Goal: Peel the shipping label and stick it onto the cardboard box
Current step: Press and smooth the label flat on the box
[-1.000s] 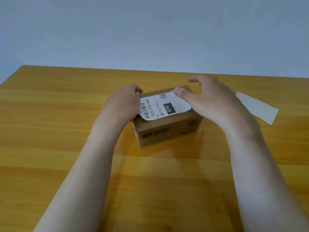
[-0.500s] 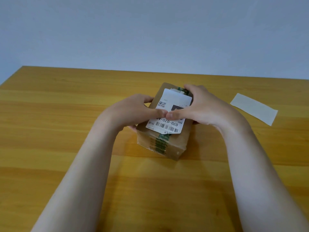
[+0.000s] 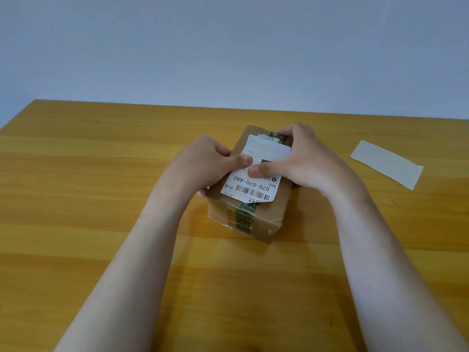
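Left hand (image 3: 203,163) and right hand (image 3: 302,161) clutch the box (image 3: 276,212) by its side edges, thumbs pinning the label (image 3: 253,185); a paper strip (image 3: 387,163) lies well off right.

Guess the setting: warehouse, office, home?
Likely a plain desk or a staged recording spot, not a warehouse: a wooden table against a blank pale wall, with one small cardboard box, its shipping label and a backing strip lying on the right.

The box (image 3: 274,217) turned end-on; left hand (image 3: 203,165) and right hand (image 3: 305,162) now press label (image 3: 253,185).
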Demonstrator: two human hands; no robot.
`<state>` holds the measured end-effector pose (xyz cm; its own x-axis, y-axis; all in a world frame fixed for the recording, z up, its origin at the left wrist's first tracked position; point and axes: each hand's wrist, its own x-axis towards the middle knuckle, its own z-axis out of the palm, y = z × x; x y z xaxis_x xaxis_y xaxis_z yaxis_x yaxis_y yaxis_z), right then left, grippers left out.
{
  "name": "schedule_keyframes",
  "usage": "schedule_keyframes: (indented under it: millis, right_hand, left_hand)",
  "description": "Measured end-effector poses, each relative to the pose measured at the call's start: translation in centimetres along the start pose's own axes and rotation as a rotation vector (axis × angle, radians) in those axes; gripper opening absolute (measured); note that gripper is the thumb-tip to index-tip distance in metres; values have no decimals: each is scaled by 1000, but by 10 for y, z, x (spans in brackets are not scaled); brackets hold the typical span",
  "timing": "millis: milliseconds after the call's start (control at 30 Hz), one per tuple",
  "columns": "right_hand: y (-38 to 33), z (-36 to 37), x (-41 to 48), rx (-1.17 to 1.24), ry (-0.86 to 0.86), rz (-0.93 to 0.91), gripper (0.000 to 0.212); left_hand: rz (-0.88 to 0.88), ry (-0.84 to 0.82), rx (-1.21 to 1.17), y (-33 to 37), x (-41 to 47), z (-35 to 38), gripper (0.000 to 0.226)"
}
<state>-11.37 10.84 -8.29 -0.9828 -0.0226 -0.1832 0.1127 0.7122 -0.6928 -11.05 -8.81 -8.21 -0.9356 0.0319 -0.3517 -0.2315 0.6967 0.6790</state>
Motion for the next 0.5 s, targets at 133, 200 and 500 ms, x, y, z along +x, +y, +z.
schedule_keyframes:
  millis: [133, 200, 500]
  right_hand:
    - [2, 5, 3, 3, 57, -14, 106]
    - [3, 7, 5, 0, 89, -18, 105]
    - [3, 8, 3, -7, 132, -13, 86]
  left_hand:
    - [-14, 25, 50, 1, 1, 1, 39]
    - [-16, 48, 78, 2, 2, 2, 42]
    - [-14, 101, 191, 3, 2, 5, 61]
